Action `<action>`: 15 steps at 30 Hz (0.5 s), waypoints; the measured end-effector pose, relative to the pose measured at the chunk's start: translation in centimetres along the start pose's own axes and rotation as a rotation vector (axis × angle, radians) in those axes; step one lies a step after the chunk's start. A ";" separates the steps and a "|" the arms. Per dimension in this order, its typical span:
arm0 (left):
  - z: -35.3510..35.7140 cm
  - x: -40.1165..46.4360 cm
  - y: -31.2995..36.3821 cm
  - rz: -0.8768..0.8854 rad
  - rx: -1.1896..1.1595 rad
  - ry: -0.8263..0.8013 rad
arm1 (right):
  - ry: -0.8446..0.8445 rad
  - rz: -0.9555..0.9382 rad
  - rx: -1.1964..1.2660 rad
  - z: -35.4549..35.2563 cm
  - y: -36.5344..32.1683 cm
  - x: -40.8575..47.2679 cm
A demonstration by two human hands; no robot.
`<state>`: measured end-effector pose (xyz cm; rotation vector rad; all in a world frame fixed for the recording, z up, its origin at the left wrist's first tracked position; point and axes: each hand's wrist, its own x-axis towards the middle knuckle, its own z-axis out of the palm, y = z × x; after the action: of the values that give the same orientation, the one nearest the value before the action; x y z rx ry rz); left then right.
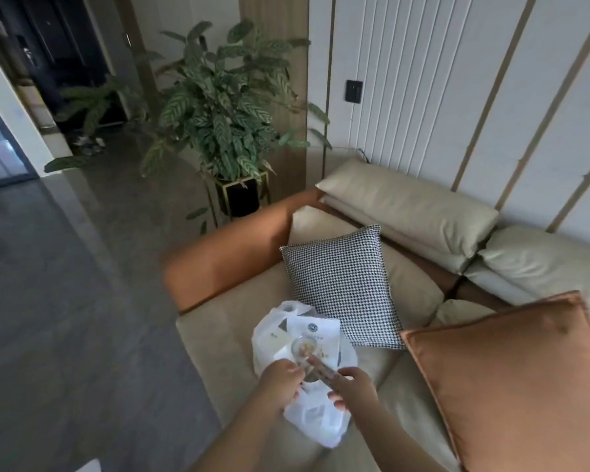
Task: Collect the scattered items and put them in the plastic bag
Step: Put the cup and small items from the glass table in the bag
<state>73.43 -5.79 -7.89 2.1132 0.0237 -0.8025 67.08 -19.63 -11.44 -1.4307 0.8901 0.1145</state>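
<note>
White plastic bag [315, 417] lies on the beige sofa [239, 352] seat, mouth held open between both hands. Inside: a white printed packet [312, 330] with a round food picture, partly covered by the film. Left hand [280, 378] grips the bag's rim. Right hand [353, 386] is closed on a slim brownish item [322, 367] at the opening; its identity is unclear. A houndstooth cushion [341, 287] sits just beside the bag

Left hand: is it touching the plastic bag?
Touching. The head view shows the left hand gripping the plastic bag at its opening, with no gap between them.
</note>
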 end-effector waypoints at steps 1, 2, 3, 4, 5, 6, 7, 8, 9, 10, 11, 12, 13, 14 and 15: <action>0.2 0.6 0.6 0.005 0.043 -0.010 | 0.022 0.015 0.016 -0.2 -0.2 0.8; 0.4 1.3 0.9 0.011 0.090 -0.022 | 0.040 0.028 0.023 -0.4 -0.3 1.4; 0.6 1.9 1.1 0.022 0.145 -0.028 | 0.065 0.040 0.023 -0.6 -0.6 2.0; 0.6 2.5 1.3 0.038 0.211 -0.028 | 0.091 0.050 0.021 -0.7 -0.8 2.6; 0.6 3.2 1.3 0.060 0.280 -0.025 | 0.116 0.057 0.017 -0.9 -0.9 3.2; 0.5 3.8 1.4 0.089 0.350 -0.021 | 0.138 0.064 0.011 -1.0 -1.0 3.8; 0.5 4.6 1.5 0.113 0.411 -0.023 | 0.158 0.070 0.008 -1.1 -1.2 4.3; 0.4 5.5 1.6 0.132 0.459 -0.027 | 0.172 0.078 0.001 -1.1 -1.4 4.8; 0.4 6.4 1.6 0.150 0.505 -0.027 | 0.183 0.084 -0.007 -1.0 -1.4 5.4; 0.3 7.4 1.7 0.167 0.558 -0.021 | 0.191 0.094 -0.010 -0.8 -1.4 5.9; 0.2 8.3 1.7 0.187 0.622 -0.005 | 0.201 0.102 -0.006 -0.6 -1.3 6.5; 0.1 9.3 1.7 0.212 0.690 0.021 | 0.213 0.109 0.002 -0.4 -1.2 7.2; -0.1 10.3 1.8 0.246 0.756 0.054 | 0.223 0.116 0.011 0.0 -0.9 7.9; -0.3 11.2 1.8 0.282 0.818 0.077 | 0.236 0.126 0.010 0.3 -0.8 8.6; -0.5 12.1 1.9 0.315 0.867 0.086 | 0.250 0.133 0.004 0.7 -0.7 9.4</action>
<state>83.85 -9.75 -12.98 2.8466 -0.7097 -0.5737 74.21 -23.20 -16.49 -1.4015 1.1902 0.0336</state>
